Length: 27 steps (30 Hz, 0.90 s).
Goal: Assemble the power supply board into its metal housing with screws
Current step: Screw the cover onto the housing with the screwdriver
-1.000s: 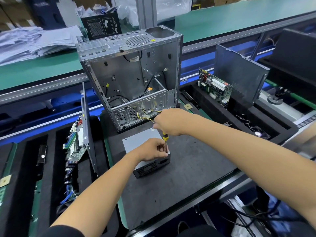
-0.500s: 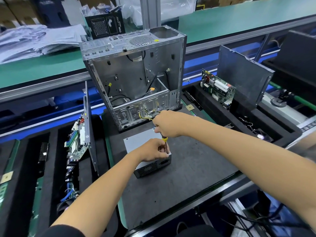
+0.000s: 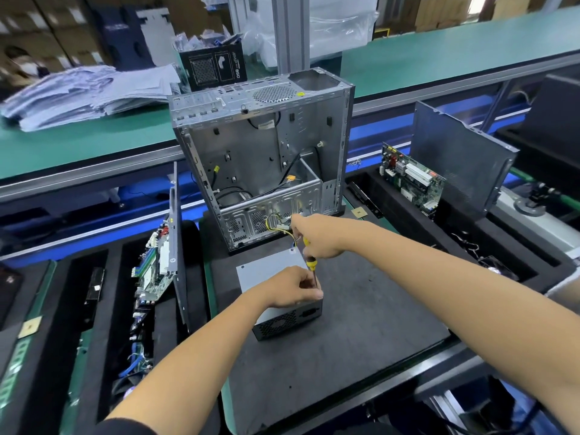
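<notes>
hands [image 3: 292, 285] unmoved | screwdriver [image 3: 311, 265] still upright on power supply [image 3: 276, 290]

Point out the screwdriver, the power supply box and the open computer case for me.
screwdriver [image 3: 311, 263]: head view, on the yellow handle collar below the right hand.
power supply box [image 3: 266, 270]: head view, on its bare grey top panel.
computer case [image 3: 251, 146]: head view, on the inner back wall.

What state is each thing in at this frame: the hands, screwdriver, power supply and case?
Right hand: grips the screwdriver handle.
Screwdriver: near upright, tip at the power supply's top corner.
Left hand: fingers pinch around the shaft's tip.
Power supply: flat on the dark mat, outside the case.
Computer case: upright, side open.
</notes>
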Each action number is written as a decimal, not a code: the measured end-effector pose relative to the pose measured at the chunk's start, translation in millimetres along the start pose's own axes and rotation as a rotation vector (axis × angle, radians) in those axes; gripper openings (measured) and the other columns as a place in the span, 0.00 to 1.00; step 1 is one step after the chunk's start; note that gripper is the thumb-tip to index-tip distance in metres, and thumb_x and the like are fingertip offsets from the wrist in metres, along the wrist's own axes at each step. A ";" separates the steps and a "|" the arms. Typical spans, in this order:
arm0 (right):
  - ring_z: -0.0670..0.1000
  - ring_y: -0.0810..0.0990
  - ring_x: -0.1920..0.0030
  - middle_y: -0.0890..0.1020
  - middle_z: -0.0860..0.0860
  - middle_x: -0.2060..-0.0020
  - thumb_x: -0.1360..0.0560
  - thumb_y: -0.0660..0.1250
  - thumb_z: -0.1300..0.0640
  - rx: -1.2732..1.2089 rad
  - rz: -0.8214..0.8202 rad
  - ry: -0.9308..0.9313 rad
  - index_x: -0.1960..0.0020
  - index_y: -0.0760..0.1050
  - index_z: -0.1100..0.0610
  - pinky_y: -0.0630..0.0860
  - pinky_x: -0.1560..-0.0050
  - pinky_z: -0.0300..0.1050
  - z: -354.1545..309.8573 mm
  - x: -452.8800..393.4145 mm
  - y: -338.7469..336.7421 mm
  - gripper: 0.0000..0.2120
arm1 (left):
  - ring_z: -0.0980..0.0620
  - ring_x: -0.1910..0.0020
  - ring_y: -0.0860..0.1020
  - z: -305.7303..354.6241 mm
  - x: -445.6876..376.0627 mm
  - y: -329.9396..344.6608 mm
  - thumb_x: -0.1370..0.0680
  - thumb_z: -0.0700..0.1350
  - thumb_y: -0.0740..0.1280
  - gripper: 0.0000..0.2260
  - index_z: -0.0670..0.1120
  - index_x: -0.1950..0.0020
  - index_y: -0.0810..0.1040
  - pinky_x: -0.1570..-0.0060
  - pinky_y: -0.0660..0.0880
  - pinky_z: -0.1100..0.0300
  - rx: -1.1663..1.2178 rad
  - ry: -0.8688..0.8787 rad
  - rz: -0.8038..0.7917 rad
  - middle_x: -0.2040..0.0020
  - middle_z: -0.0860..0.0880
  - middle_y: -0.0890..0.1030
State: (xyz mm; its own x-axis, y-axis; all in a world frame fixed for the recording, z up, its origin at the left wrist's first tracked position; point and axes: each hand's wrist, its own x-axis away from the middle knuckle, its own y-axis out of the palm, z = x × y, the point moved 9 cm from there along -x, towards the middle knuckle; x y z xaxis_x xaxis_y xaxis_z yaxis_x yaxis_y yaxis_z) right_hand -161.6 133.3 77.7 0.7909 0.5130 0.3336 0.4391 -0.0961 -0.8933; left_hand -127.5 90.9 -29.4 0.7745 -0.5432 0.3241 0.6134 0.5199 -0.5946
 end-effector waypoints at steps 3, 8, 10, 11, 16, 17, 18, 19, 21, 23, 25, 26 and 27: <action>0.54 0.75 0.62 0.77 0.54 0.58 0.27 0.69 0.57 -0.271 0.118 0.092 0.45 0.65 0.58 0.73 0.63 0.49 21.5 -10.9 -7.9 0.16 | 0.59 0.69 0.73 9.0 -7.1 -9.8 0.20 0.48 0.65 0.11 0.49 0.62 0.77 0.65 0.70 0.65 0.058 -0.012 0.092 0.59 0.49 0.82; 0.60 0.80 0.62 0.79 0.61 0.65 0.23 0.63 0.60 -0.536 0.075 0.241 0.64 0.67 0.59 0.79 0.61 0.51 59.6 -28.8 7.4 0.12 | 0.51 0.69 0.69 13.6 -33.7 -14.8 0.21 0.47 0.66 0.16 0.43 0.67 0.71 0.66 0.64 0.58 0.034 -0.130 0.186 0.69 0.46 0.73; 0.59 0.80 0.64 0.76 0.57 0.71 0.22 0.64 0.61 -0.564 0.067 0.292 0.68 0.64 0.58 0.80 0.61 0.50 73.2 -32.9 15.6 0.16 | 0.51 0.72 0.68 13.0 -44.6 -13.6 0.23 0.49 0.68 0.19 0.44 0.71 0.69 0.71 0.62 0.59 -0.025 -0.181 0.207 0.73 0.48 0.70; 0.58 0.80 0.66 0.75 0.56 0.73 0.23 0.64 0.61 -0.554 0.070 0.318 0.69 0.64 0.58 0.79 0.62 0.50 80.8 -35.7 19.0 0.17 | 0.52 0.72 0.68 13.3 -49.0 -14.7 0.25 0.50 0.69 0.19 0.45 0.72 0.68 0.72 0.62 0.59 -0.074 -0.202 0.236 0.73 0.49 0.69; 0.55 0.66 0.70 0.65 0.55 0.74 0.23 0.63 0.59 -0.399 0.014 0.413 0.71 0.60 0.58 0.61 0.72 0.44 117.4 -46.6 46.7 0.20 | 0.44 0.48 0.74 30.3 -73.5 -10.8 0.26 0.54 0.68 0.14 0.44 0.49 0.79 0.50 0.69 0.52 -0.606 -0.092 0.316 0.51 0.45 0.79; 0.55 0.64 0.69 0.64 0.54 0.74 0.22 0.62 0.59 -0.380 -0.009 0.429 0.71 0.60 0.57 0.59 0.73 0.44 124.1 -48.6 55.4 0.20 | 0.43 0.45 0.73 30.0 -78.7 -7.6 0.26 0.55 0.68 0.16 0.44 0.46 0.79 0.48 0.68 0.51 -0.681 -0.072 0.311 0.47 0.45 0.79; 0.55 0.64 0.69 0.64 0.54 0.74 0.22 0.60 0.60 -0.375 -0.023 0.442 0.70 0.60 0.57 0.58 0.74 0.44 130.4 -51.4 63.8 0.19 | 0.43 0.44 0.73 27.8 -83.6 -4.8 0.26 0.54 0.68 0.17 0.44 0.44 0.79 0.47 0.67 0.50 -0.726 -0.066 0.303 0.45 0.45 0.78; 0.54 0.64 0.71 0.65 0.54 0.74 0.22 0.60 0.61 -0.377 -0.033 0.452 0.70 0.61 0.57 0.59 0.74 0.43 136.8 -55.4 72.1 0.19 | 0.43 0.44 0.74 25.2 -87.9 -1.7 0.26 0.54 0.68 0.17 0.44 0.43 0.79 0.46 0.67 0.51 -0.755 -0.068 0.293 0.45 0.45 0.78; 0.53 0.64 0.73 0.67 0.54 0.75 0.23 0.60 0.62 -0.393 -0.046 0.473 0.71 0.63 0.58 0.61 0.75 0.42 145.9 -63.2 84.5 0.18 | 0.44 0.45 0.76 20.1 -93.4 4.5 0.26 0.52 0.67 0.16 0.43 0.44 0.79 0.46 0.67 0.52 -0.807 -0.076 0.274 0.45 0.45 0.80; 0.53 0.66 0.70 0.69 0.54 0.74 0.23 0.60 0.61 -0.408 -0.092 0.464 0.72 0.64 0.58 0.63 0.72 0.44 147.8 -70.9 96.8 0.19 | 0.43 0.48 0.77 15.0 -95.3 9.6 0.26 0.51 0.67 0.14 0.43 0.46 0.79 0.48 0.66 0.53 -0.861 -0.096 0.249 0.48 0.44 0.81; 0.52 0.65 0.70 0.70 0.54 0.73 0.23 0.60 0.61 -0.412 -0.152 0.453 0.72 0.65 0.58 0.63 0.70 0.45 145.6 -75.5 107.2 0.18 | 0.43 0.50 0.78 10.8 -95.5 13.0 0.25 0.48 0.66 0.10 0.44 0.49 0.80 0.51 0.64 0.53 -0.889 -0.121 0.221 0.50 0.44 0.82; 0.52 0.65 0.70 0.70 0.54 0.73 0.24 0.61 0.61 -0.422 -0.160 0.457 0.72 0.65 0.59 0.63 0.71 0.44 146.3 -76.9 110.6 0.17 | 0.43 0.51 0.78 9.3 -95.4 13.9 0.25 0.46 0.66 0.08 0.44 0.50 0.79 0.53 0.63 0.53 -0.899 -0.134 0.208 0.51 0.44 0.82; 0.52 0.65 0.69 0.70 0.54 0.74 0.24 0.62 0.61 -0.417 -0.158 0.463 0.72 0.65 0.59 0.63 0.70 0.44 147.4 -78.1 112.6 0.17 | 0.44 0.52 0.79 8.3 -95.2 14.4 0.25 0.45 0.65 0.07 0.45 0.50 0.79 0.54 0.61 0.54 -0.906 -0.145 0.197 0.51 0.45 0.82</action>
State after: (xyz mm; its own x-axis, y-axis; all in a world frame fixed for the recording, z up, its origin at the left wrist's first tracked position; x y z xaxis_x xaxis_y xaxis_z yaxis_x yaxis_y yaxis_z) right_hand -236.8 208.2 -93.4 0.7646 0.1360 0.6300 0.6203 -0.4208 -0.6619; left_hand -191.1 155.6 -62.7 0.9007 -0.3807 0.2092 0.1625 -0.1514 -0.9750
